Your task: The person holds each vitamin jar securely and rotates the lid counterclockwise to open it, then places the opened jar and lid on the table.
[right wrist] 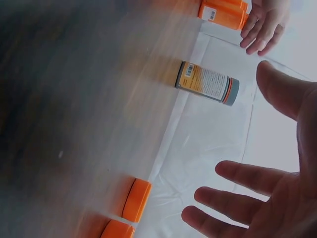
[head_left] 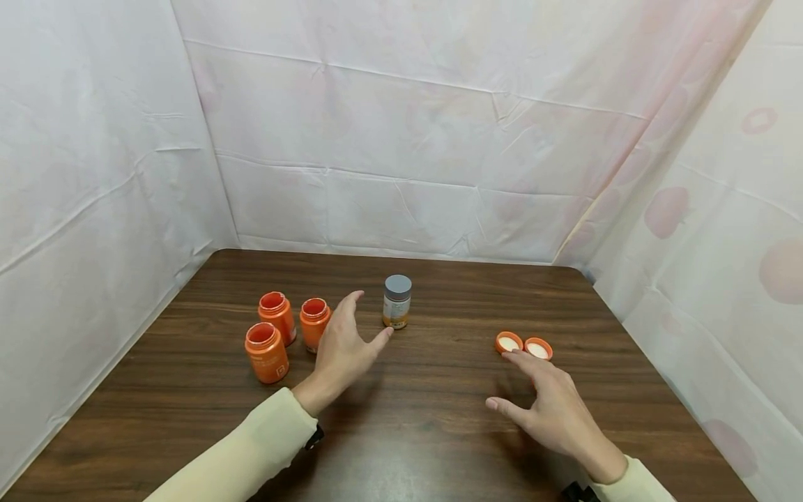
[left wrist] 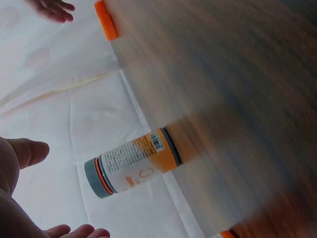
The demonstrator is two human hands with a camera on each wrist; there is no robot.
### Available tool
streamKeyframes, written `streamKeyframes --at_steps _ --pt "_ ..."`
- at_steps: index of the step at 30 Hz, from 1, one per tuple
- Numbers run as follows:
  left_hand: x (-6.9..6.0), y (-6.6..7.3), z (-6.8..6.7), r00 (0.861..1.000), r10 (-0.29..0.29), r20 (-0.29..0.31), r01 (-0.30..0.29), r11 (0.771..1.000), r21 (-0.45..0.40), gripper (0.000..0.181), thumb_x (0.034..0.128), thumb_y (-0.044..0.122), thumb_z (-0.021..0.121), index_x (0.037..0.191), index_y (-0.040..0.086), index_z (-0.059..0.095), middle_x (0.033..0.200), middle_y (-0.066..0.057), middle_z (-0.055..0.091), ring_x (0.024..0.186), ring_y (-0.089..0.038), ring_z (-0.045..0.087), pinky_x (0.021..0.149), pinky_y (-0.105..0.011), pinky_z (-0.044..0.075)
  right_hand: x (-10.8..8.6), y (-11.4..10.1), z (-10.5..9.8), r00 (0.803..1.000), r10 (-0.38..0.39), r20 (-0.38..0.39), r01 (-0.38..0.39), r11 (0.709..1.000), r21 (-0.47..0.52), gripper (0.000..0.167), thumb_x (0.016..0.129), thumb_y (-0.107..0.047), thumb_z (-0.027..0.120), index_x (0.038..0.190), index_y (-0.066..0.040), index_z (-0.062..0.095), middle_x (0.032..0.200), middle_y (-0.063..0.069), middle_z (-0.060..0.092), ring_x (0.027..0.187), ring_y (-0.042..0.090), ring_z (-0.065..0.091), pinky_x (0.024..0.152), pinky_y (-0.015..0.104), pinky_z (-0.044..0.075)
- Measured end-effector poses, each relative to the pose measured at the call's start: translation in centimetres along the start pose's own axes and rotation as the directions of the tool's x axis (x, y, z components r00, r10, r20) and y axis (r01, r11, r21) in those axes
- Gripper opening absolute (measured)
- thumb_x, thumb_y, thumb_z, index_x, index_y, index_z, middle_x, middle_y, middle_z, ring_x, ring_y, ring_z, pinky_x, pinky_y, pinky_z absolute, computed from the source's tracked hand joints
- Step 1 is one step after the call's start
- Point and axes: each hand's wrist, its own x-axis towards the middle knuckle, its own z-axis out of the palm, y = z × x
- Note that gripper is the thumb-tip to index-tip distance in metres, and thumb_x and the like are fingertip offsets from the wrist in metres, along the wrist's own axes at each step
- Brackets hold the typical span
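Observation:
A small bottle (head_left: 396, 307) with a grey cap and a white-and-orange label stands upright at the table's middle. My left hand (head_left: 341, 352) hovers just left of it, thumb and fingers spread, apart from the bottle. In the left wrist view the same bottle (left wrist: 133, 161) shows beyond the thumb (left wrist: 32, 152). My right hand (head_left: 555, 411) is held over the right side, fingers spread and holding nothing. Just beyond its fingertips lie two orange lids, one (head_left: 509, 341) beside the other (head_left: 539, 348), white insides up. The right wrist view shows an orange lid (right wrist: 136, 200) edge-on.
Three lidless orange bottles stand at left: a front one (head_left: 268, 355), a back one (head_left: 277, 317), and one (head_left: 314, 322) partly behind my left hand. The dark wooden table (head_left: 433, 432) is bordered by white curtains (head_left: 401, 132) at the back and sides.

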Motion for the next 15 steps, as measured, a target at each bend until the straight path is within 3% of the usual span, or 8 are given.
streamKeyframes --at_steps 7,15 --pt "0.0 -0.2 0.7 0.999 -0.010 0.046 0.011 1.000 -0.007 0.082 0.0820 0.036 0.087 0.147 0.004 0.047 0.145 -0.018 0.055 0.133 -0.036 0.053 0.108 -0.053 0.042 -0.4 -0.9 0.4 0.998 -0.039 0.055 0.040 0.999 -0.014 0.081 0.081 -0.063 0.078 0.143 -0.016 0.059 0.148 0.009 0.055 0.137 0.040 0.047 0.107 0.064 0.027" --pt "0.5 -0.6 1.2 0.996 -0.052 0.077 0.055 0.998 -0.031 0.082 0.0823 0.042 0.085 0.147 0.008 0.048 0.144 -0.017 0.056 0.132 -0.035 0.054 0.107 -0.054 0.043 -0.7 -1.8 0.8 0.993 -0.087 0.080 0.093 0.993 -0.068 0.078 0.084 -0.065 0.073 0.147 -0.021 0.056 0.154 0.009 0.049 0.139 0.040 0.043 0.105 0.067 0.032"
